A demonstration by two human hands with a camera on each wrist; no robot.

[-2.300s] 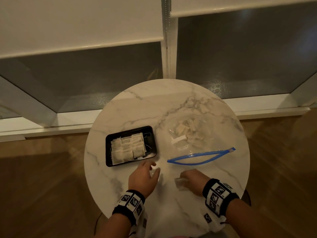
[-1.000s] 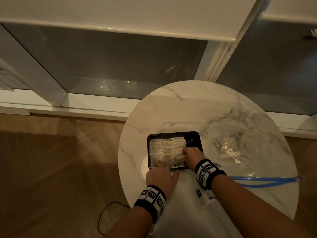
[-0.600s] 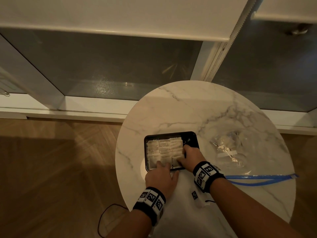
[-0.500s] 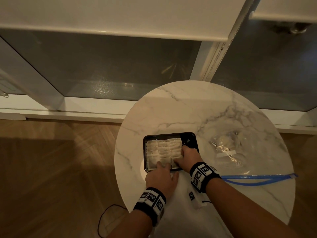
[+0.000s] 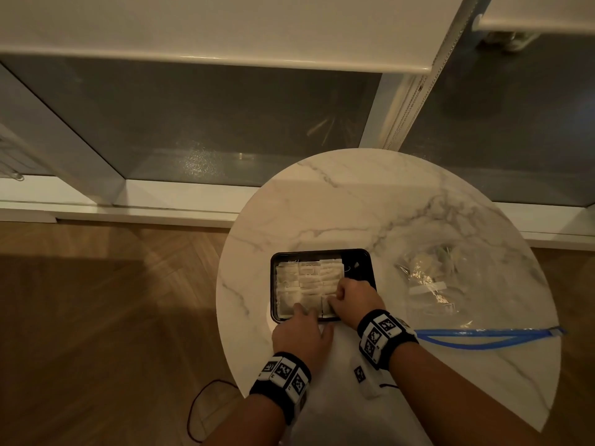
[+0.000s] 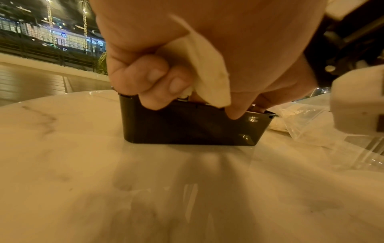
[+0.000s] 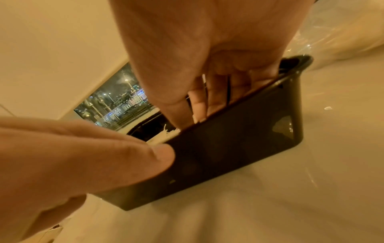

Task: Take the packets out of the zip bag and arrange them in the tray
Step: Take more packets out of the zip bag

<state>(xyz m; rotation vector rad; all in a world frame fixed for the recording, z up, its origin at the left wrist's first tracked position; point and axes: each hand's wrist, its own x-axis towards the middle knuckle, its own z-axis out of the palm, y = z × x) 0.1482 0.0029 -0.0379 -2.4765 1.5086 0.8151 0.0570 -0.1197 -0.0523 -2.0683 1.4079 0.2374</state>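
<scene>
A black tray (image 5: 363,256) sits on the round marble table (image 5: 354,201), nearly filled with rows of white packets (image 5: 309,278). My right hand (image 5: 338,302) reaches into the tray's near right corner and pinches one white packet (image 5: 326,306) upright; that packet (image 6: 207,74) shows large in the left wrist view. My left hand (image 5: 304,318) holds the tray's near wall (image 6: 187,128), thumb outside and fingers bent over the rim. The clear zip bag (image 5: 450,304) lies to the right with more packets inside and its blue zip (image 5: 483,337) open.
The table stands against a low window sill (image 5: 161,204), with wooden floor (image 5: 96,317) to the left. A thin dark cable (image 5: 193,410) loops on the floor by the table's near left edge. Bare marble lies behind the tray.
My right hand carried a packet from the table's front to the tray's near right corner, and my left hand took the tray's near edge. In the last second both hands barely moved.
</scene>
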